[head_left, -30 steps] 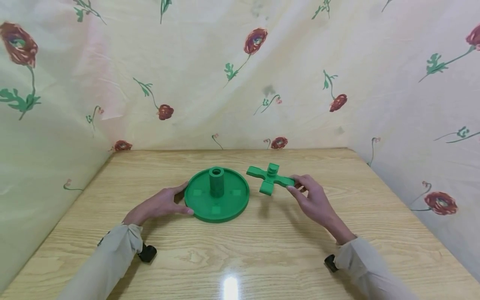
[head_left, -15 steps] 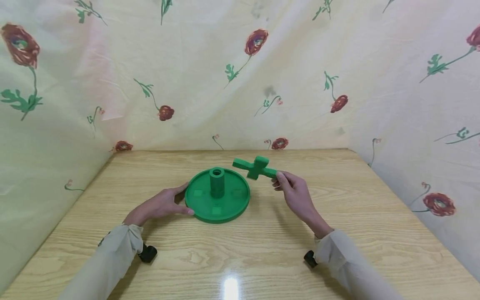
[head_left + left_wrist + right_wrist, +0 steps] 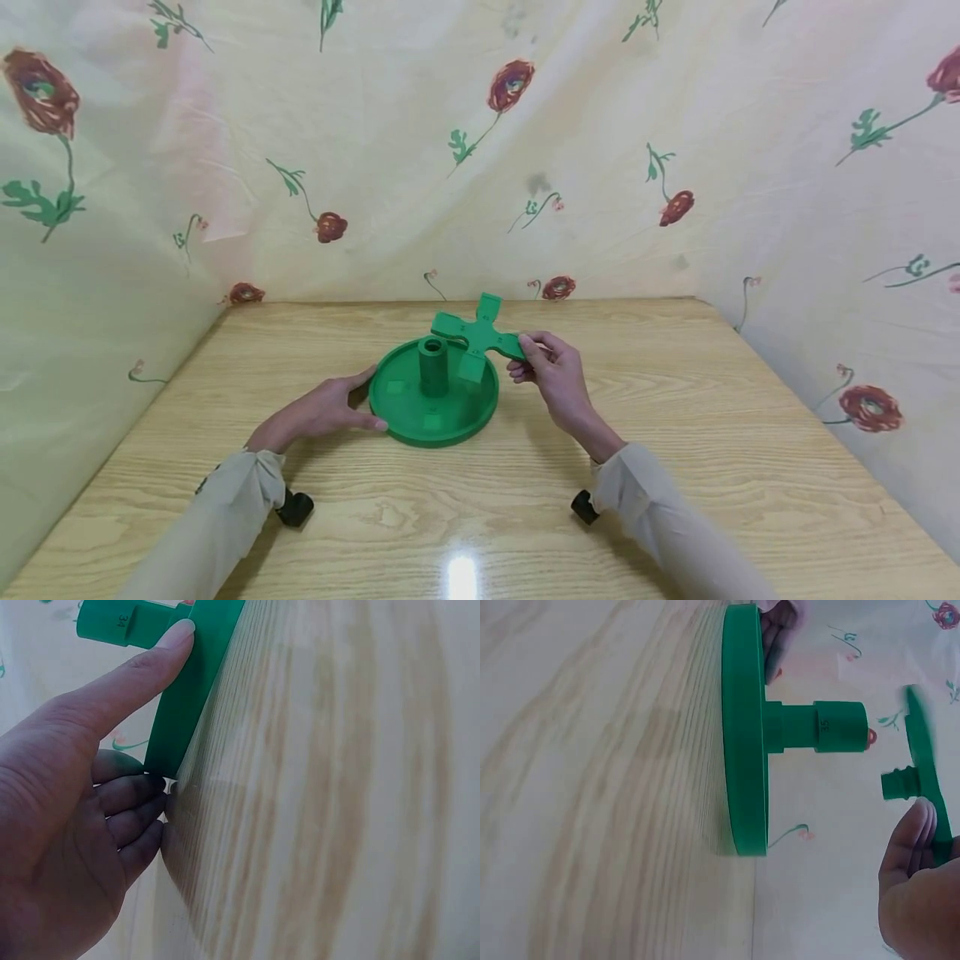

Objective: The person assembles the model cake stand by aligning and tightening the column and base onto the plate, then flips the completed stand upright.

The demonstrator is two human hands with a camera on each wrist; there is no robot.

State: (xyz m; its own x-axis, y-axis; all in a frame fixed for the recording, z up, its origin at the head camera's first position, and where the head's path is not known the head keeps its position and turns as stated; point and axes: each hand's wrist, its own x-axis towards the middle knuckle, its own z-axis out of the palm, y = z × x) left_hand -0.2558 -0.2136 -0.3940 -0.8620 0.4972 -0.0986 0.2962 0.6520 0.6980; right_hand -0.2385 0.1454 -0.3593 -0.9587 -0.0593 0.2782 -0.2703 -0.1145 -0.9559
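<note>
My right grip is closed at the fingertips on 1 arm of the green 4-armed cross, raised above the round green base, ribbed peg downward, apart from the upright hollow post. My left grip spans the base's left rim, widely parted, thumb touching; base flat on worktop.

Head view is bright; glare spots the tabletop. Wrist views are dimmer; the green cross is partly blurred.
</note>
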